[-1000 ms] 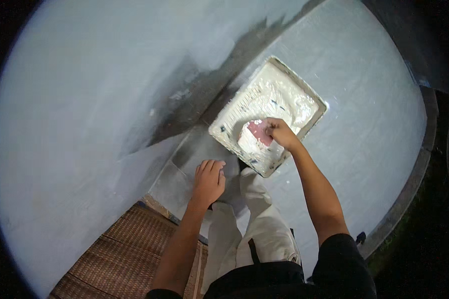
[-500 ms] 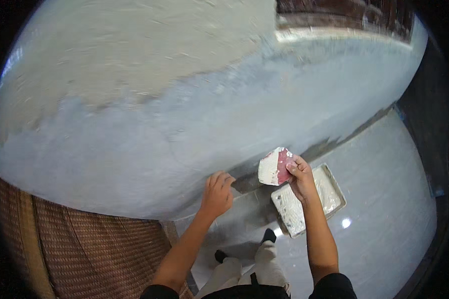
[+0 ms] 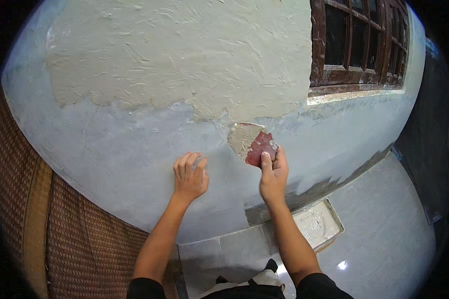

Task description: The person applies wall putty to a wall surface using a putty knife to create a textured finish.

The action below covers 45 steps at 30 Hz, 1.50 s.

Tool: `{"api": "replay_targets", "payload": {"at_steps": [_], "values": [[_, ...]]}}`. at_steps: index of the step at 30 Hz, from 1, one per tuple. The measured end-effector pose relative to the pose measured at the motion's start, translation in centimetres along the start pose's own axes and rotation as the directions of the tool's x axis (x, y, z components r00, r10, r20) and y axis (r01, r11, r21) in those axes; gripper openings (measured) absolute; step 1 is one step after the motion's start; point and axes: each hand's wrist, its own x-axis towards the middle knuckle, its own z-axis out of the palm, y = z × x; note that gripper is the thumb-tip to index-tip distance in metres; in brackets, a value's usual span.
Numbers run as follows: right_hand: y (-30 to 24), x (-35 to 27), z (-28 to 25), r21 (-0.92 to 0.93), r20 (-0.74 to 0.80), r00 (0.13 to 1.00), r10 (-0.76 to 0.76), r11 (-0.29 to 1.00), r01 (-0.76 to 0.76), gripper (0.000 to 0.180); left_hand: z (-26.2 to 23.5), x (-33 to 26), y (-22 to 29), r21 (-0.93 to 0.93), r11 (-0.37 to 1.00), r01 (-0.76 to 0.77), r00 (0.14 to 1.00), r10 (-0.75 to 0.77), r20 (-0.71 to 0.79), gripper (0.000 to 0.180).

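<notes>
A flat, dark red spreader [image 3: 259,148] is pinched in my right hand [image 3: 274,177], with the thumb on its near face. Cream-coloured paste covers its left part. It is held up in front of the wall [image 3: 144,144], near the border between a rough cream coat [image 3: 184,55] above and smooth grey below; whether it touches the wall I cannot tell. To its left, my left hand [image 3: 190,177] holds nothing, its fingers loosely bent and apart, close to the grey part of the wall.
On the tiled floor [image 3: 379,219], beyond my right forearm, lies a rectangular tray [image 3: 317,224] with cream paste in it. A brown wooden window [image 3: 356,45] is set in the wall at upper right. Brown woven matting [image 3: 85,229] with a wooden post [image 3: 35,224] stands at the left.
Both hands have risen along the wall, the right one carrying the spreader from near the tray up to the cream coat's edge. My view has tilted up, showing more window.
</notes>
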Motion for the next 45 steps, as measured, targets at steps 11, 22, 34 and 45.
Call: {"api": "replay_targets", "payload": {"at_steps": [11,22,34,45], "values": [[2.3,-2.0,7.1,-0.521,0.003,0.714,-0.7,0.609,0.598,0.04,-2.7,3.9,-6.4,0.157,0.936,-0.314,0.912,0.343,-0.224,0.039],[8.8,-2.1,11.8,-0.683,0.124,0.665,-0.736,0.423,0.596,0.051,-1.1,3.2,-8.8,0.216,0.889,-0.403,0.854,0.45,-0.262,0.034],[13.3,-2.3,13.0,-0.78,0.104,0.643,-0.759,0.339,0.526,0.041,-0.2,2.2,-8.9,0.2,0.897,-0.394,0.857,0.437,-0.272,0.033],[4.2,-4.3,7.0,-0.63,0.082,0.673,-0.736,0.485,0.606,0.052,-0.1,1.9,-9.3,0.184,0.921,-0.343,0.882,0.384,-0.275,0.036]]}}
